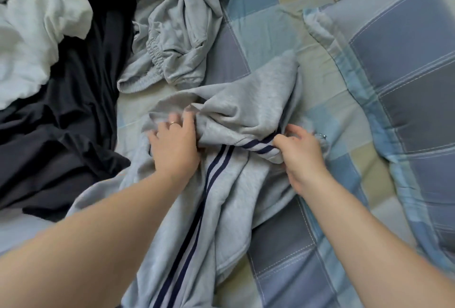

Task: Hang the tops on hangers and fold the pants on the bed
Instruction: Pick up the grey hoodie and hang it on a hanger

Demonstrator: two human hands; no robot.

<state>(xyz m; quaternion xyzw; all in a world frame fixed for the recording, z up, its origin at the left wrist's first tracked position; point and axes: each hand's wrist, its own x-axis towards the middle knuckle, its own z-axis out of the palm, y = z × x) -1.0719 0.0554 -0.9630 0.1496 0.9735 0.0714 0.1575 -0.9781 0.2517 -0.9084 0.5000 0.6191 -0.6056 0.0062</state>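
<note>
lying lengthwise away from you on the bed, striped grey pants bend rightward at your hands: left hand presses spread-fingered there, right hand pinches the folded end.

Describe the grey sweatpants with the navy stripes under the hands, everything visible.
The light grey fleecy sweatpants carry two navy stripes down the side. They lie crumpled on the blue, grey and beige checked bedsheet, running up from the bottom edge of the view. Their far part is folded back over itself, so the stripes bend sharply to the right. The left hand presses on the fabric beside the fold with spread fingers. The right hand pinches the striped folded edge.
</note>
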